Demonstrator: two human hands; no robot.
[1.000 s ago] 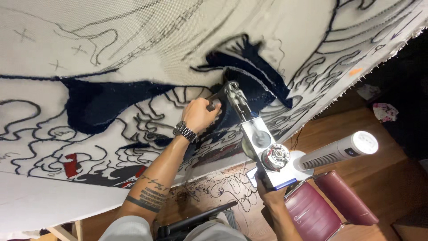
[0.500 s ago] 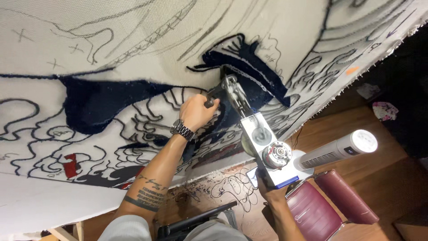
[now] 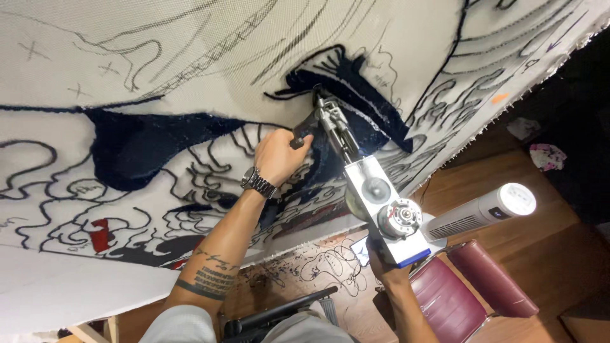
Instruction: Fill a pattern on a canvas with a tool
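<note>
A tufting gun (image 3: 372, 190) with a silver and white body and a blue base is pressed nose-first against a large white cloth (image 3: 159, 70) stretched in front of me, drawn over with black lines. My left hand (image 3: 279, 155), with a metal watch on the wrist, grips the gun's black front handle. My right hand (image 3: 384, 270) holds the rear grip from below and is mostly hidden by the gun. The needle tip (image 3: 318, 95) sits at the edge of a dark navy tufted patch (image 3: 356, 108). A bigger navy patch (image 3: 136, 143) lies to the left.
A white tower fan (image 3: 486, 213) lies on the wooden floor at right. Maroon padded seats (image 3: 467, 292) stand beneath the gun. Small red tufted spots (image 3: 98, 235) show at lower left. A black chair part (image 3: 279, 311) is by my legs. Crumpled cloth (image 3: 548, 155) lies far right.
The gun and both hands have travelled upward along the cloth, the needle tip now higher within the upper navy patch. The grips are unchanged.
</note>
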